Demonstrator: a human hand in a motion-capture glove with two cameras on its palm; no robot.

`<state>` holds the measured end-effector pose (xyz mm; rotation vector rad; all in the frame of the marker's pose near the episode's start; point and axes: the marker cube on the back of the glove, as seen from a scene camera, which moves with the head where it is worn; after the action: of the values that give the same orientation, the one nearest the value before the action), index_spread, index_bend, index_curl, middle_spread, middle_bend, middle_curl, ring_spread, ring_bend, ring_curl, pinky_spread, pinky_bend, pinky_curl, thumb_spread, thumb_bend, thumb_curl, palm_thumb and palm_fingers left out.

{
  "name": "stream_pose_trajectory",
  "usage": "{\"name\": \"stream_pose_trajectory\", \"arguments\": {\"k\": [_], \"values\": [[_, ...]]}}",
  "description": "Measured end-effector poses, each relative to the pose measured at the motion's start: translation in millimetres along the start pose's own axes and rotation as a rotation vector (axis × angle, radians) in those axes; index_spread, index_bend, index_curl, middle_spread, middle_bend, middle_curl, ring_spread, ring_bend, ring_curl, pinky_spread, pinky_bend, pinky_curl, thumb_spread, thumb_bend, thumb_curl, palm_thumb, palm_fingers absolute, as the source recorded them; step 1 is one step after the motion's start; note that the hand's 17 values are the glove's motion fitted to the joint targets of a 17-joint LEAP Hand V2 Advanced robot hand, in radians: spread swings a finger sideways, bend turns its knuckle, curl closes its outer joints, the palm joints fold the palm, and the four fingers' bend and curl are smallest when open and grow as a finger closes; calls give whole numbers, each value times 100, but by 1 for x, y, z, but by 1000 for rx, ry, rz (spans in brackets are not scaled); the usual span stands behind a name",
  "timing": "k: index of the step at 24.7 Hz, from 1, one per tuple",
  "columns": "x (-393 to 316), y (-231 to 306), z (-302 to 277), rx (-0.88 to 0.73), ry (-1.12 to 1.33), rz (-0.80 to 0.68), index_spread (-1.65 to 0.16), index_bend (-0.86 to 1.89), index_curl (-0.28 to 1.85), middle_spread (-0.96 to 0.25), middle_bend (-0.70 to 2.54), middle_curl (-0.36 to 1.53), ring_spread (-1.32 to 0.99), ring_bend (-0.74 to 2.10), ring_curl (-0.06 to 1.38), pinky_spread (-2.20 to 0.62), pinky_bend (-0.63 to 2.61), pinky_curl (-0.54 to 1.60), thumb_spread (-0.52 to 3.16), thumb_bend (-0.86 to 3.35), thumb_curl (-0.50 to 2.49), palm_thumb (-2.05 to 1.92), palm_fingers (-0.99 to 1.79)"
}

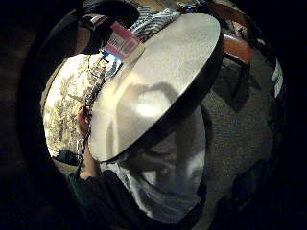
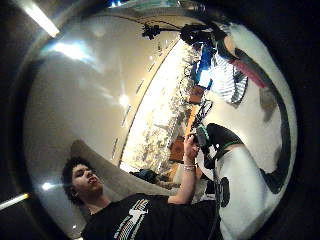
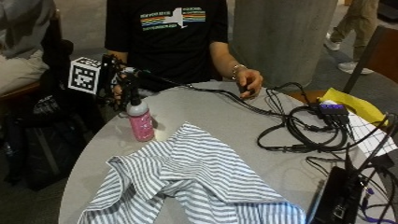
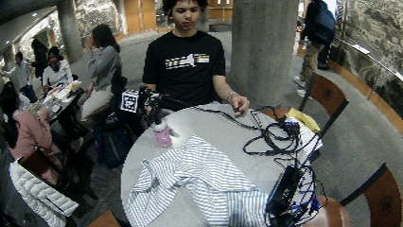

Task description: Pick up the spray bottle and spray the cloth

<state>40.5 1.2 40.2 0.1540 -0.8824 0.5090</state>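
Hovering at the table edge, gloved right hand above pink spray bottle; finger state unreadable; striped cloth at bottle's 5 o'clock.

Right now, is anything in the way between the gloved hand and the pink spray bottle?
Nothing visible is. The gloved right hand hangs by the table edge, just above and behind the pink spray bottle. The striped cloth lies on the bottle's other side, and the cables run farther across the table.

Pink translucent plastic spray bottle, black nozzle. Beside the bottle: crumpled blue-and-white striped cloth. Both on the round pale grey speckled table. Beyond the bottle: black-gloved right hand.
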Motion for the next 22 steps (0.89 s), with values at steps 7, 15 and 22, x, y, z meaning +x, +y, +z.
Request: {"name": "stream_pose_trajectory", "arguments": {"k": [7,15,22], "values": [[15,-39,10,27,20,62,-33,8,25,5,18,33,2,30,33,17,48,37,102,4,39,85,55],[28,-79,22,85,24,83,-34,8,22,7,18,33,4,31,33,18,59,40,101,2,41,91,49],[24,-79,18,215,25,32,-25,12,22,0,30,39,-2,50,37,6,51,35,95,6,46,105,89]]}}
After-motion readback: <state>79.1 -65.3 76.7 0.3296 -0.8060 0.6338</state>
